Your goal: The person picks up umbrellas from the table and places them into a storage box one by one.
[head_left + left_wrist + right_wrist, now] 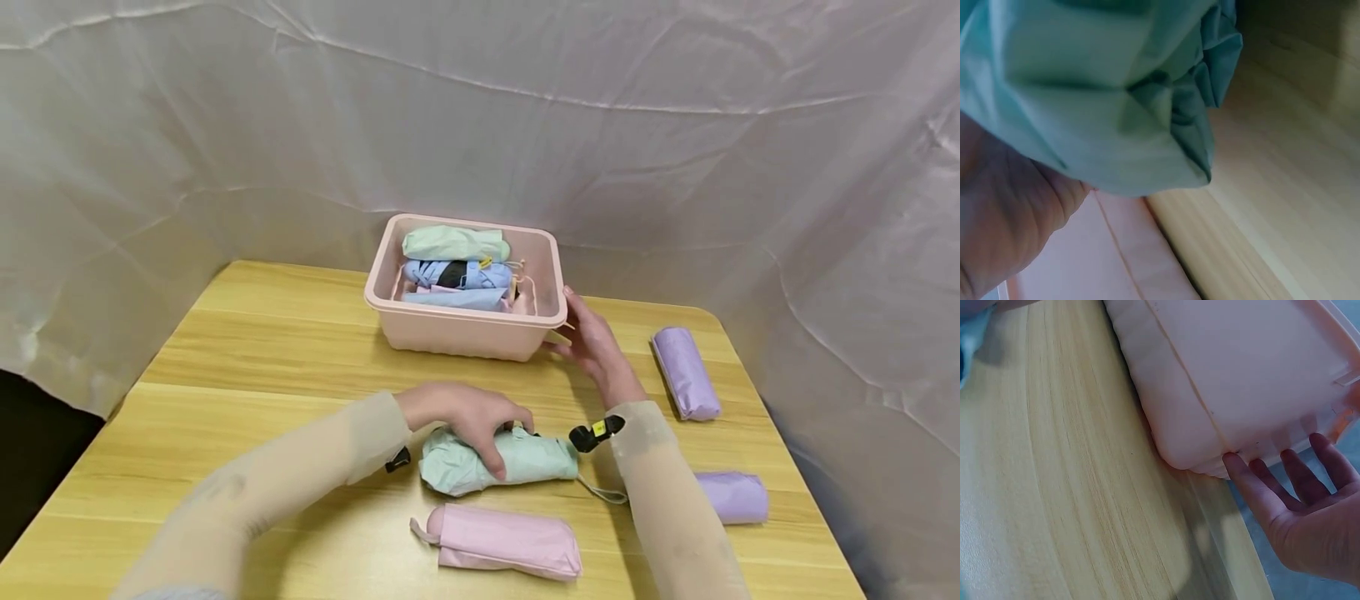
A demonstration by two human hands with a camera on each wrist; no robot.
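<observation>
**Soft green umbrella under the left hand**

Left hand [468, 417] curls its fingers over the green umbrella [517, 462] on the desk [262, 350]: light, soft, probably slippery; best gripped mid-body. Beyond, the right hand [592, 342] rests open-fingered against the pink bin [465, 333].

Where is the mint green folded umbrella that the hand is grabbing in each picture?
Head: the mint green folded fabric umbrella lies low centre, under the left hand.
Left wrist: it fills the top left.
Right wrist: only a bluish-green sliver at the top left edge, perhaps it.
Shared landmark: the yellow wooden table.
</observation>
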